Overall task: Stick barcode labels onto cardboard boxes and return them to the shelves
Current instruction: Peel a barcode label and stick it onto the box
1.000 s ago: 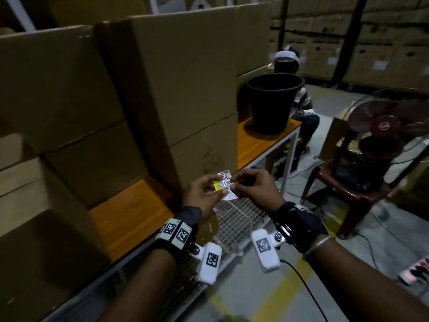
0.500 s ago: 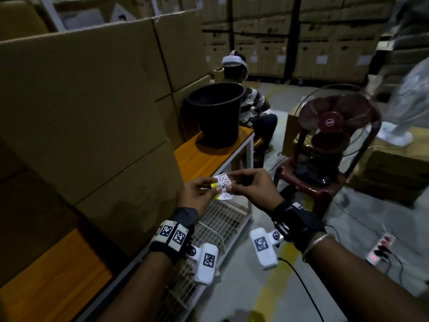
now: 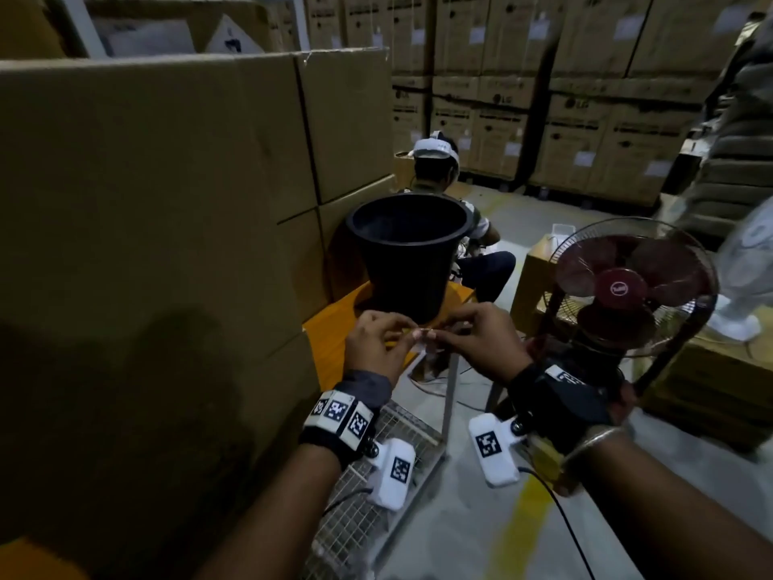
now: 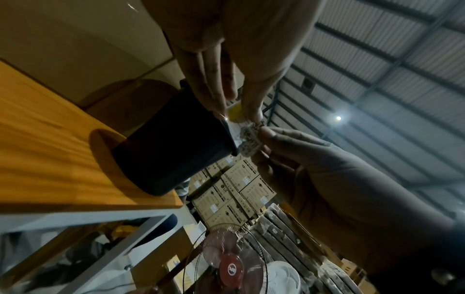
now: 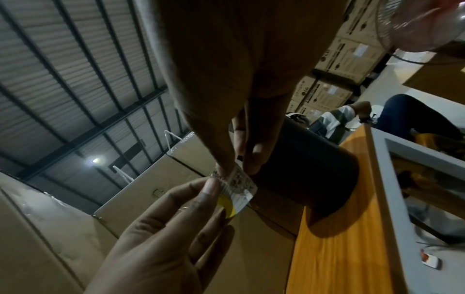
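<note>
A small white barcode label (image 5: 237,187) with a yellow patch at one end is held between both hands in front of the black bucket. My left hand (image 3: 378,341) pinches the yellow end (image 4: 235,111) between thumb and fingertips. My right hand (image 3: 481,341) pinches the printed end (image 4: 247,139) with thumb and forefinger. In the head view the label (image 3: 420,349) shows only as a thin pale edge between the fingertips. Large plain cardboard boxes (image 3: 167,203) stand stacked on the table at my left, close to the left forearm.
A black bucket (image 3: 408,261) stands on the orange table top (image 3: 334,332) just beyond the hands. A wire mesh shelf (image 3: 368,517) lies below. A red fan (image 3: 623,286) stands on the right, a seated person (image 3: 435,161) behind the bucket, and stacked printed cartons (image 3: 585,119) at the back.
The view has swung right, and both hands with the label now sit in front of the bucket. The label has tipped edge-on to the head camera. Both pinches are kept.
</note>
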